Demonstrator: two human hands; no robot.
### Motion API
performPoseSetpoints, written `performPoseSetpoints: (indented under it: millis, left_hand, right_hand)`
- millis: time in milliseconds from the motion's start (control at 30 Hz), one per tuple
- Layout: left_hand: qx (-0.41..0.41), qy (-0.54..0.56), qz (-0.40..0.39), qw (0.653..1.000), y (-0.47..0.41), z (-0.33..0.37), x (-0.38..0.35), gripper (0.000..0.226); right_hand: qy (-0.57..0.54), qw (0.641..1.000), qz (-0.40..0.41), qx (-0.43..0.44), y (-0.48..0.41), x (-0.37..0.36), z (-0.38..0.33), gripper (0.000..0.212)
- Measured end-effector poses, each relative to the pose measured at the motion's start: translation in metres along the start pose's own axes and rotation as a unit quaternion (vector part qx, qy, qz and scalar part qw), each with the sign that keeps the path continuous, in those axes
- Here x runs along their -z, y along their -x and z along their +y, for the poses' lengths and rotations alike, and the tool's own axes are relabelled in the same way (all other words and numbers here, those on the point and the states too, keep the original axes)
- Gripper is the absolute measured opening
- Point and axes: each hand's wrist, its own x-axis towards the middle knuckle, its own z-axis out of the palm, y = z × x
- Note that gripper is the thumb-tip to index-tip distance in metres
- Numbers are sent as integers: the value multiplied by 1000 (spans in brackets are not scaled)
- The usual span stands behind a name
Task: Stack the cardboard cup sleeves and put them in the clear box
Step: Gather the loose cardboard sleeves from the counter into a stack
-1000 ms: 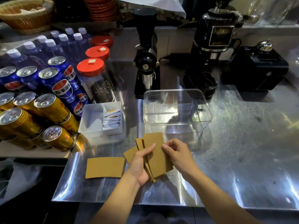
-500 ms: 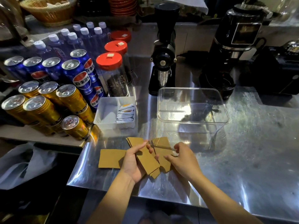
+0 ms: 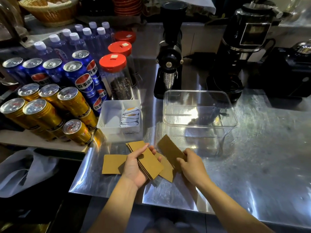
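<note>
My left hand (image 3: 134, 167) holds a small stack of brown cardboard cup sleeves (image 3: 148, 161) across its palm, just above the steel counter. My right hand (image 3: 191, 165) grips one single sleeve (image 3: 170, 149) by its near end, lifted and tilted beside the stack. Another sleeve (image 3: 111, 164) lies flat on the counter left of my left hand. One more sleeve (image 3: 167, 172) lies under and between my hands. The clear box (image 3: 200, 125) stands open and empty just beyond my right hand.
A white tray (image 3: 109, 118) with sachets sits left of the clear box. Gold cans (image 3: 42, 113), blue cans (image 3: 80, 76) and red-lidded jars (image 3: 116, 73) crowd the left. A black grinder (image 3: 170, 56) and a coffee machine (image 3: 242, 52) stand behind the box. The counter edge runs close to me.
My hands have drawn apart: the left keeps the stack, the right has picked up a single sleeve and lifted it to the right. My view has shifted.
</note>
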Motion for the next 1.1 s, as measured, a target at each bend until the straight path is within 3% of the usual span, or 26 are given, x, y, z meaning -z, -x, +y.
performPoseSetpoints:
  millis: [67, 200, 300, 400, 567, 767, 867, 933, 1000, 1100]
  left_hand:
    - [13, -7, 14, 1000, -2, 0, 0, 13]
    - [33, -38, 10, 999, -4, -2, -5, 11]
    - [41, -81, -11, 996, -3, -6, -9, 21]
    - [47, -75, -19, 996, -1, -10, -12, 28]
    - [37, -83, -20, 996, 3, -5, -8, 18]
    - [-17, -33, -52, 998, 8, 7, 7, 35]
    - [-33, 11, -49, 998, 11, 11, 12, 24]
    - [-51, 43, -38, 997, 14, 14, 13, 23]
    - [-56, 55, -33, 996, 16, 17, 14, 29]
    - [-55, 64, -29, 996, 17, 20, 15, 30]
  right_hand:
    - [-110, 994, 9, -3, 2, 7, -3, 6]
    - [-303, 953, 1, -11, 7, 16, -12, 26]
    - [-382, 924, -22, -5, 12, 15, -22, 27]
    - [-394, 917, -52, 7, 19, 6, -30, 25]
    - [-344, 937, -58, 24, 24, -12, -33, 22]
    - [-288, 956, 0, 47, 16, -17, -29, 12]
    - [-235, 970, 11, 59, 10, -19, -25, 12]
    - [-136, 988, 6, 72, 6, -22, -23, 17]
    - [22, 996, -6, 84, 1, -26, -20, 35]
    - [190, 977, -38, 85, -1, -32, -16, 60]
